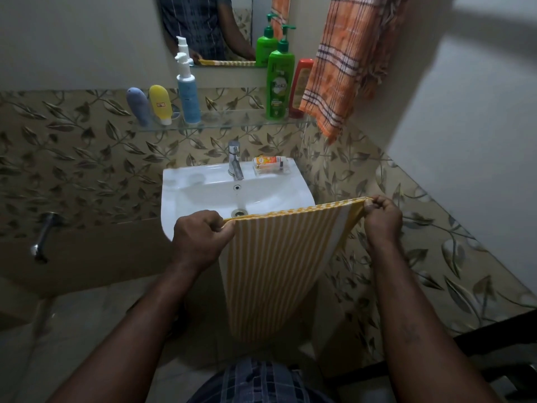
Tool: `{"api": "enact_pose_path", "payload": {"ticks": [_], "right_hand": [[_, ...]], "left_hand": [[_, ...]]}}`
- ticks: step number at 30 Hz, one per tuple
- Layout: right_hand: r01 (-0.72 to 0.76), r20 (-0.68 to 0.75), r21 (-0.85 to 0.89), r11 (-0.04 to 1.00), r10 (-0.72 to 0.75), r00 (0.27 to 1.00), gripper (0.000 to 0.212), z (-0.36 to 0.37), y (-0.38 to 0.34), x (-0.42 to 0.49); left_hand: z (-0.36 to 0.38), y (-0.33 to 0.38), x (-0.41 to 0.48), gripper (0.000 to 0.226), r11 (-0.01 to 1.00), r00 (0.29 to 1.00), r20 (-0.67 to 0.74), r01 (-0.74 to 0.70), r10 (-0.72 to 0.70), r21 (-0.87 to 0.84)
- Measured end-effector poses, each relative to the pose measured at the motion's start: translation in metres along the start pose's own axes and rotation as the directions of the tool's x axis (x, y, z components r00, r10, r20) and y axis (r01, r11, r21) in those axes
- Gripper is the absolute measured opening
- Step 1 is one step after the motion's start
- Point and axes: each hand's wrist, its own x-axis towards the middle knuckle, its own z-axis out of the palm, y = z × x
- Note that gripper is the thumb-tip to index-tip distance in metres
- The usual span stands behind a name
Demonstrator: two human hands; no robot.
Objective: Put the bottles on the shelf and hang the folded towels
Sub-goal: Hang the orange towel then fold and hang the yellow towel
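From the head view we look down into a small bathroom: leaf-patterned tiles line the lower walls, a white sink with a tap juts from the back wall, and a glass shelf sits above it under a mirror. Five bottles stand on the shelf: two tubes at the left, a pump bottle beside them, and a green bottle and a red bottle at the right. An orange towel hangs in the right corner, overlapping the red bottle; its top is cut off. In front of the sink we see a striped towel stretched between both grips. The left grip pinches one top corner and the right grip the other. The top edge runs left to right, rising rightward, and the long axis hangs straight down. The towel's lower hem is dim.
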Motion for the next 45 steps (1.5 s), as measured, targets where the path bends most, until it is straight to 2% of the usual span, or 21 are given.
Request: {"api": "enact_pose_path", "payload": {"ticks": [3,9,12,15,19,23,24,27,31,34,37,39,41,43,44,45], "right_hand": [[0.000,0.006,0.020,1.000,0.000,1.000,0.016,0.004,-0.001,-0.004],[0.013,0.027,0.028,1.000,-0.013,1.000,0.015,0.007,-0.005,-0.004],[0.006,0.023,0.034,0.999,-0.007,1.000,0.016,0.006,-0.009,-0.005],[0.035,0.039,0.031,0.999,-0.036,0.999,0.016,0.003,-0.013,-0.007],[0.070,0.087,0.022,0.997,-0.072,0.994,0.014,0.002,-0.016,-0.009],[0.205,0.047,0.039,0.978,-0.207,0.977,0.012,-0.002,-0.029,-0.018],[0.222,0.072,0.024,0.975,-0.223,0.972,0.012,-0.002,-0.027,-0.021],[0.159,0.134,-0.056,0.986,-0.150,0.980,0.018,0.004,-0.011,-0.028],[0.119,0.103,-0.030,0.992,-0.116,0.988,0.018,0.005,-0.010,-0.030],[0.103,0.145,-0.024,0.994,-0.099,0.985,0.016,0.002,-0.008,-0.022],[0.123,0.238,0.030,0.992,-0.127,0.963,0.021,-0.009,-0.023,-0.026],[0.109,0.371,0.157,0.982,-0.161,0.915,0.021,-0.022,-0.038,-0.027],[0.063,0.444,0.244,0.968,-0.170,0.880,0.019,-0.026,-0.047,-0.025],[0.078,0.399,0.190,0.979,-0.150,0.904,0.021,-0.012,-0.049,-0.021],[0.094,0.359,0.134,0.987,-0.136,0.923,0.023,-0.002,-0.049,-0.023],[0.099,0.330,0.101,0.990,-0.128,0.935,0.023,0.006,-0.046,-0.024]], "left_hand": [[-0.004,0.002,0.005,0.033,0.996,0.997,0.011,0.083,-0.083,-0.023],[-0.004,0.002,0.008,0.030,0.992,0.994,0.008,0.111,-0.112,0.060],[-0.004,0.002,0.008,0.031,0.992,0.993,-0.008,0.120,-0.120,0.034],[-0.007,-0.007,0.009,0.027,0.997,0.997,0.006,0.076,-0.076,0.008],[-0.006,-0.017,0.014,0.020,0.993,0.999,0.046,-0.017,0.012,0.118],[-0.006,-0.017,0.018,0.008,0.974,0.980,-0.033,0.191,-0.196,-0.119],[-0.006,-0.020,0.020,0.009,0.964,0.971,-0.036,0.230,-0.236,-0.135],[0.000,-0.026,0.021,0.012,0.947,0.952,-0.010,0.304,-0.307,-0.106],[0.007,-0.024,0.014,0.015,0.957,0.960,-0.056,0.266,-0.274,-0.120],[0.003,-0.018,0.019,0.014,0.979,0.980,-0.043,0.193,-0.197,-0.070],[-0.012,-0.020,0.027,0.015,0.971,0.980,0.045,0.200,-0.196,-0.132],[-0.029,-0.021,0.030,0.014,0.916,0.958,0.215,0.250,-0.188,-0.314],[-0.040,-0.020,0.039,0.017,0.783,0.916,0.315,0.380,-0.247,-0.492],[-0.036,-0.024,0.052,0.027,0.669,0.869,0.308,0.495,-0.388,-0.554],[-0.030,-0.024,0.055,0.030,0.659,0.850,0.291,0.524,-0.438,-0.540],[-0.025,-0.024,0.056,0.027,0.697,0.848,0.273,0.529,-0.454,-0.483]]}}
